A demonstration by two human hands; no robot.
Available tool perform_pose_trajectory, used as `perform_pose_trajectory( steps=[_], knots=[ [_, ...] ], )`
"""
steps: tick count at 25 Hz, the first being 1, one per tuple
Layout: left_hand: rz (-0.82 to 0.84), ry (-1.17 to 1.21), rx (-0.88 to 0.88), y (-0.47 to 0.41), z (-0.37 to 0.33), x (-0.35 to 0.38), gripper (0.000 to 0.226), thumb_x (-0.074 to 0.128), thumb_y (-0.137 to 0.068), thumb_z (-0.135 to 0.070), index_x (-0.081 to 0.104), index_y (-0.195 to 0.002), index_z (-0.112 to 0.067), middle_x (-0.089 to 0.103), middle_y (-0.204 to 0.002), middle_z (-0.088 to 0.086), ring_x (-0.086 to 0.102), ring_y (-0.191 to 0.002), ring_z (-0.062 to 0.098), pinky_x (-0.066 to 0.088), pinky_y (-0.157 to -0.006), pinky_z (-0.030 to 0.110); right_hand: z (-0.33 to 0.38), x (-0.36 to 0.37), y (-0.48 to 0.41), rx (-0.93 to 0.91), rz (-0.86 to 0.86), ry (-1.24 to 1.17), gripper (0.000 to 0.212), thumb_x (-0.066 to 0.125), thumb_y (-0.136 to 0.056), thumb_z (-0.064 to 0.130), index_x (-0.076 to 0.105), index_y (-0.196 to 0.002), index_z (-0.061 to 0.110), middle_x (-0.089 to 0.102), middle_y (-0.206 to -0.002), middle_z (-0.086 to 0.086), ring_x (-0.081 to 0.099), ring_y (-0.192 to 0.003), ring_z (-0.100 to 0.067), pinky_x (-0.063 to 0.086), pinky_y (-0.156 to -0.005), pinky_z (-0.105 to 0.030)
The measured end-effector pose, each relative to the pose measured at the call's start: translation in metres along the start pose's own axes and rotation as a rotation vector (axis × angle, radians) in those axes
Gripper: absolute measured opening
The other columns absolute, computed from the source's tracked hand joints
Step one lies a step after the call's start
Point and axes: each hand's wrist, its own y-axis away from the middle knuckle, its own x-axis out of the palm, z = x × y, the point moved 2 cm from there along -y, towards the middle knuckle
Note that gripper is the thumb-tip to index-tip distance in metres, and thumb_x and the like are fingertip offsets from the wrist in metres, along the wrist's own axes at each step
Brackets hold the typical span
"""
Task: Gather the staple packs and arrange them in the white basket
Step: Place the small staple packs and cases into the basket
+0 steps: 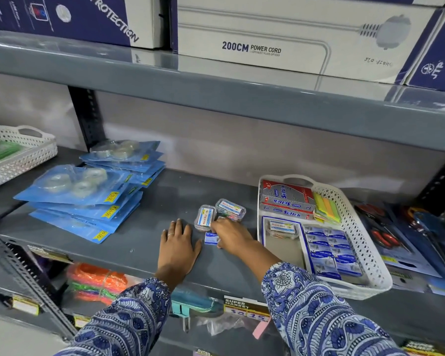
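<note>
Right hand [230,233] pinches one loose staple pack [211,238] left of the basket [355,219]; left hand [179,242] rests flat, empty. Basket holds about ten packs [332,250]; likely the last remains.

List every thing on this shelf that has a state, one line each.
Left hand: flat on the shelf, empty.
Right hand: fingers closing on a blue staple pack.
White basket: partly filled, staple packs in rows.
Two clear boxes: lids shut, on shelf.
Tape packs: stacked, sealed.

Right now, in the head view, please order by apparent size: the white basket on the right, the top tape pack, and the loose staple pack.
1. white basket
2. top tape pack
3. loose staple pack, partly covered by the right hand
</note>
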Motion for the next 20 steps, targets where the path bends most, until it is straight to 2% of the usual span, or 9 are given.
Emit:
perform_pose_trajectory(
  steps=[5,10,12,15,16,17,20],
  knots=[
    [-0.006,0.008,0.003,0.001,0.000,-0.001,0.054,0.038,-0.092,-0.045,0.039,-0.136,-0.012,0.032,-0.151,0.013,0.026,-0.141,0.029,0.023,-0.116,0.043,-0.011,-0.019,0.011,-0.012,-0.057,-0.183,0.034,0.057,-0.081,-0.004,0.064,-0.113,0.002,0.061,-0.120,-0.016,0.058,-0.112,-0.033,0.049,-0.091,-0.038],
    [-0.005,0.024,-0.006,0.001,0.000,-0.001,0.056,0.039,-0.093,-0.045,0.038,-0.137,-0.011,0.030,-0.152,0.014,0.023,-0.142,0.029,0.021,-0.117,0.043,-0.088,-0.084,0.073,0.069,-0.175,-0.337,0.033,0.067,-0.077,0.000,0.068,-0.110,0.004,0.066,-0.110,-0.014,0.061,-0.099,-0.026,0.047,-0.089,-0.034],
    [-0.001,0.030,-0.008,0.001,0.000,-0.002,0.055,0.040,-0.093,-0.044,0.037,-0.137,-0.012,0.030,-0.152,0.013,0.022,-0.142,0.029,0.020,-0.117,0.043,-0.130,-0.086,0.108,0.171,-0.125,-0.298,0.032,0.069,-0.077,-0.001,0.067,-0.109,0.001,0.066,-0.109,-0.014,0.058,-0.093,-0.019,0.046,-0.085,-0.028],
    [0.006,0.026,-0.009,0.001,-0.001,-0.003,0.055,0.039,-0.093,-0.044,0.037,-0.137,-0.012,0.029,-0.152,0.013,0.022,-0.142,0.028,0.020,-0.117,0.043,-0.178,-0.067,0.152,0.349,0.018,-0.228,0.031,0.069,-0.078,-0.001,0.066,-0.109,0.000,0.063,-0.096,-0.008,0.052,-0.086,-0.013,0.039,-0.062,-0.010],
    [0.009,0.024,-0.012,0.001,-0.001,-0.003,0.055,0.039,-0.093,-0.044,0.037,-0.137,-0.012,0.030,-0.152,0.014,0.022,-0.142,0.029,0.021,-0.117,0.044,-0.190,-0.058,0.161,0.390,0.053,-0.219,0.032,0.069,-0.078,-0.001,0.067,-0.110,0.000,0.062,-0.096,-0.006,0.052,-0.086,-0.013,0.036,-0.059,-0.006],
    [0.010,0.025,-0.015,0.001,-0.001,-0.003,0.055,0.040,-0.093,-0.043,0.037,-0.137,-0.011,0.030,-0.152,0.014,0.023,-0.142,0.029,0.021,-0.117,0.044,-0.198,-0.051,0.169,0.415,0.083,-0.204,0.033,0.070,-0.078,-0.001,0.067,-0.111,0.002,0.064,-0.098,-0.005,0.053,-0.086,-0.012,0.036,-0.059,-0.005],
    [0.004,0.025,-0.012,0.001,-0.001,-0.002,0.055,0.041,-0.092,-0.043,0.038,-0.137,-0.011,0.032,-0.151,0.014,0.024,-0.141,0.030,0.022,-0.117,0.045,-0.209,-0.034,0.178,0.428,0.162,-0.164,0.036,0.069,-0.077,-0.003,0.067,-0.112,0.003,0.069,-0.109,-0.011,0.055,-0.086,-0.012,0.043,-0.070,-0.017]
  ],
)
